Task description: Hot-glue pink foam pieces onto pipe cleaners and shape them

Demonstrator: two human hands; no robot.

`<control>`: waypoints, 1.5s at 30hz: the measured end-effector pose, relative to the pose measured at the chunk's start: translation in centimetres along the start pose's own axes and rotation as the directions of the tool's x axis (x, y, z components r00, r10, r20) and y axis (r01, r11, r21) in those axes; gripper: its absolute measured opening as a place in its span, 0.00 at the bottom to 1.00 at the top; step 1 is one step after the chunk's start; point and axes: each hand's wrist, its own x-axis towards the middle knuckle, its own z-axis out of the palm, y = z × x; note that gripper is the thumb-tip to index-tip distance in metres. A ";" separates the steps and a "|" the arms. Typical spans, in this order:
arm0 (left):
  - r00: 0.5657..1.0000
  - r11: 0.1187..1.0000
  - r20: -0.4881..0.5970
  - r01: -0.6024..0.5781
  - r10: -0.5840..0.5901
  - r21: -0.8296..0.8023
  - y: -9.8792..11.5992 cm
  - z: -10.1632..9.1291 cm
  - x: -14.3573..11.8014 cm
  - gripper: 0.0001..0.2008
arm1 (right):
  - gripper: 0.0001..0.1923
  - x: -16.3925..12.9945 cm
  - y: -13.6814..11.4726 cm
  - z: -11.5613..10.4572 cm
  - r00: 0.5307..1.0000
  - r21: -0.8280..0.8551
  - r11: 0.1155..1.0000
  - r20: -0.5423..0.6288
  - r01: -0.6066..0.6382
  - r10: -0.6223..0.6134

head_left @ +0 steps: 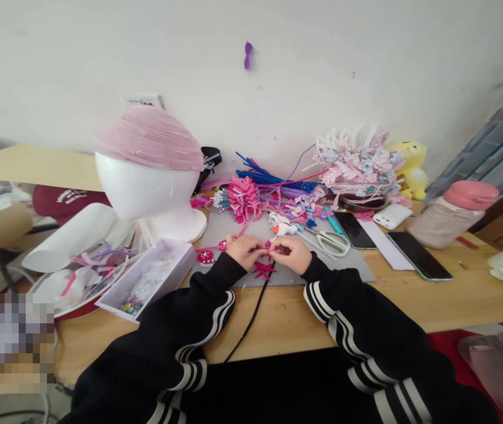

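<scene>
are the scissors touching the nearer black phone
Apart. The head view shows the scissors lying on the grey mat, with a strip of mat and wooden table visible between their handles and the nearer black phone.

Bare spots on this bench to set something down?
Bare wood along the front edge of the table, right of the right hand and below the phone. Smaller strip between the white box and grey mat. Crowded behind the hands: pipe cleaners, scissors, mannequin head.
</scene>
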 end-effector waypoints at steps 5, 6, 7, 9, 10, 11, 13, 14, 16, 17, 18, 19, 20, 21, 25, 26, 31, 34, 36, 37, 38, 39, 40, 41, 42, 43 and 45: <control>0.999 0.999 -0.010 0.038 -0.038 -0.035 0.1 -0.1 0.0 0.12 | 0.02 0.0 -0.3 -0.1 1.000 -0.006 1.000 -0.012 0.026 -0.026; 0.999 0.998 -0.008 0.041 -0.042 -0.040 0.1 -0.1 0.0 0.12 | 0.03 0.0 -0.3 -0.2 0.999 -0.006 1.000 -0.014 0.030 -0.030; 0.999 0.998 -0.003 0.044 -0.044 -0.044 0.1 -0.1 0.0 0.12 | 0.03 0.0 -0.3 -0.2 0.999 -0.006 0.999 -0.010 0.032 -0.032; 0.999 0.997 0.004 0.051 -0.051 -0.055 0.1 -0.2 0.0 0.12 | 0.03 0.0 -0.4 -0.3 0.999 -0.003 0.999 0.019 0.035 -0.035; 0.999 0.997 0.009 0.052 -0.051 -0.063 0.1 -0.2 0.0 0.12 | 0.04 0.0 -0.4 -0.4 0.998 0.000 0.999 0.046 0.039 -0.039; 0.999 0.996 0.019 0.047 -0.045 -0.074 0.1 -0.2 0.0 0.12 | 0.05 0.0 -0.4 -0.4 0.996 0.007 0.999 0.079 0.046 -0.046; 0.999 0.994 0.048 0.016 -0.010 -0.108 0.0 -0.2 0.0 0.11 | 0.06 0.0 -0.5 -0.6 0.986 0.032 0.997 0.149 0.066 -0.070; 0.998 0.991 0.067 -0.010 0.019 -0.132 -0.1 -0.2 0.0 0.11 | 0.07 0.0 -0.5 -0.7 0.980 0.054 0.996 0.183 0.075 -0.083; 0.991 0.981 0.105 -0.068 0.088 -0.182 -0.2 -0.1 -0.1 0.12 | 0.08 0.0 -0.6 -0.8 0.962 0.112 0.991 0.253 0.079 -0.105; 0.984 0.974 0.123 -0.099 0.125 -0.202 -0.2 -0.1 -0.1 0.13 | 0.08 -0.1 -0.6 -0.9 0.950 0.144 0.987 0.293 0.071 -0.111; 0.977 0.968 0.141 -0.128 0.161 -0.217 -0.2 0.0 -0.2 0.13 | 0.08 -0.1 -0.5 -0.8 0.935 0.173 0.983 0.335 0.058 -0.114; 0.968 0.962 0.160 -0.154 0.192 -0.224 -0.3 0.0 -0.2 0.14 | 0.08 -0.2 -0.5 -0.8 0.920 0.194 0.980 0.374 0.046 -0.117; 0.961 0.959 0.177 -0.173 0.215 -0.223 -0.3 0.1 -0.2 0.14 | 0.08 -0.2 -0.3 -0.7 0.906 0.204 0.978 0.406 0.036 -0.118; 0.955 0.959 0.193 -0.182 0.225 -0.216 -0.3 0.1 -0.2 0.13 | 0.07 -0.2 -0.2 -0.6 0.898 0.198 0.980 0.424 0.033 -0.116; 0.988 0.995 0.151 -0.026 0.041 -0.095 -0.6 0.4 0.1 0.11 | 0.05 0.1 0.8 -0.2 0.962 0.001 0.996 0.259 0.084 -0.082; 0.993 0.997 0.110 0.042 -0.034 -0.063 -0.7 0.4 0.2 0.11 | 0.05 0.2 1.1 -0.1 0.981 -0.063 0.993 0.175 0.098 -0.086; 0.986 0.985 -0.002 0.169 -0.169 0.033 -0.6 0.5 0.1 0.15 | 0.07 0.4 1.8 0.0 0.986 -0.206 0.964 0.018 0.169 -0.168; 0.997 0.992 0.049 0.062 -0.067 0.106 -0.3 0.1 -0.2 0.10 | 0.08 0.4 1.8 0.1 0.987 -0.232 0.959 0.035 0.162 -0.159; 0.995 0.990 0.094 -0.027 0.014 0.139 -0.2 -0.2 -0.4 0.06 | 0.07 0.3 1.8 0.1 0.990 -0.229 0.963 0.047 0.141 -0.133; 0.993 0.987 0.113 -0.057 0.040 0.150 -0.2 -0.3 -0.5 0.04 | 0.07 0.3 1.8 0.1 0.992 -0.225 0.966 0.053 0.128 -0.119; 0.990 0.985 0.132 -0.074 0.053 0.157 -0.2 -0.3 -0.5 0.03 | 0.07 0.3 1.8 0.0 0.993 -0.222 0.968 0.058 0.114 -0.104; 0.986 0.984 0.153 -0.084 0.060 0.159 -0.2 -0.4 -0.6 0.02 | 0.07 0.4 1.8 0.0 0.994 -0.222 0.970 0.059 0.100 -0.089; 0.983 0.983 0.175 -0.091 0.063 0.157 -0.2 -0.3 -0.6 0.02 | 0.07 0.4 1.9 0.0 0.995 -0.223 0.971 0.057 0.087 -0.077; 0.979 0.983 0.195 -0.094 0.063 0.154 -0.3 -0.3 -0.6 0.02 | 0.07 0.4 1.9 0.0 0.997 -0.227 0.971 0.052 0.075 -0.065; 0.976 0.984 0.211 -0.095 0.062 0.152 -0.3 -0.2 -0.6 0.02 | 0.07 0.4 1.9 0.0 0.998 -0.232 0.971 0.047 0.062 -0.053; 0.973 0.984 0.222 -0.096 0.061 0.152 -0.3 -0.1 -0.6 0.02 | 0.07 0.4 1.9 -0.1 0.998 -0.238 0.970 0.042 0.048 -0.039; 0.972 0.983 0.228 -0.099 0.061 0.158 -0.3 0.0 -0.5 0.03 | 0.06 0.4 1.8 -0.1 0.999 -0.248 0.969 0.032 0.016 -0.008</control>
